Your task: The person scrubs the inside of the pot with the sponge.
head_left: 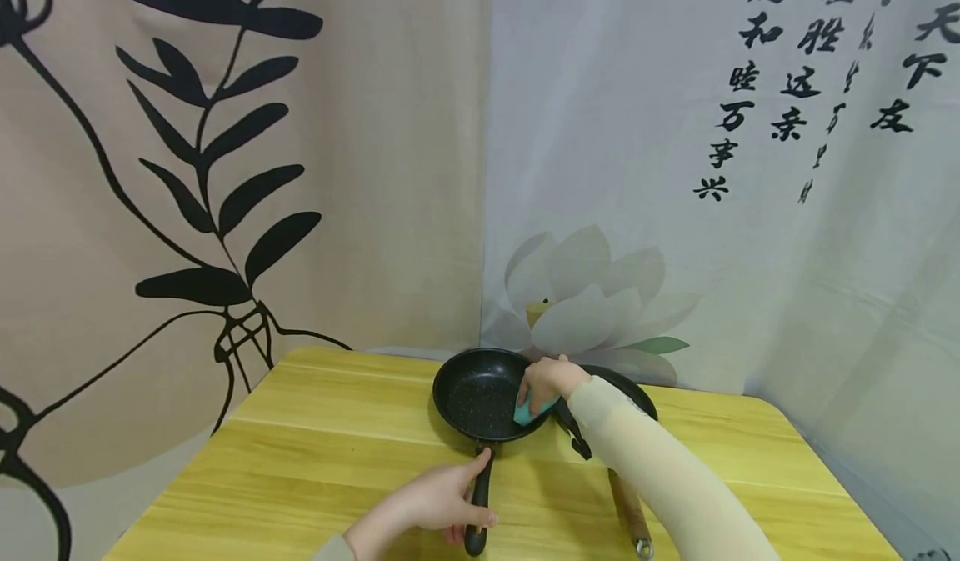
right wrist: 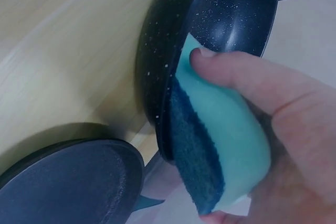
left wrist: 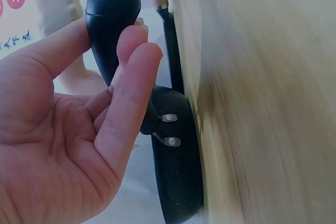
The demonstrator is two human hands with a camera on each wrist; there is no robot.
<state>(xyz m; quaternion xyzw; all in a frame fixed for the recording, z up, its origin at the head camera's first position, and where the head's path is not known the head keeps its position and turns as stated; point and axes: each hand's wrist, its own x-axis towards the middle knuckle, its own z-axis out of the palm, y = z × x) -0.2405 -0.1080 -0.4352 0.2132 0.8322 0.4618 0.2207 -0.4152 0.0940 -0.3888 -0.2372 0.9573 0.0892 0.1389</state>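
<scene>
A speckled black frying pan (head_left: 480,394) sits on the wooden table, its handle pointing toward me. My left hand (head_left: 442,498) holds that black handle (left wrist: 107,30), with the thumb on one side and fingers bent around the other. At the pan's right side, my right hand (head_left: 551,378) grips a teal sponge (head_left: 527,411). The right wrist view shows the thumb pressing the sponge's soft side (right wrist: 231,135), while its dark scouring side (right wrist: 194,145) lies against the pan's rim and wall. The other right-hand fingers are mostly hidden behind the sponge there.
Right of the frying pan stands a second dark pan (head_left: 637,394), partly covered by my right forearm. A wooden handle (head_left: 628,507) with a metal ring extends toward the near edge. The table (head_left: 337,428) backs onto a printed curtain (head_left: 405,169).
</scene>
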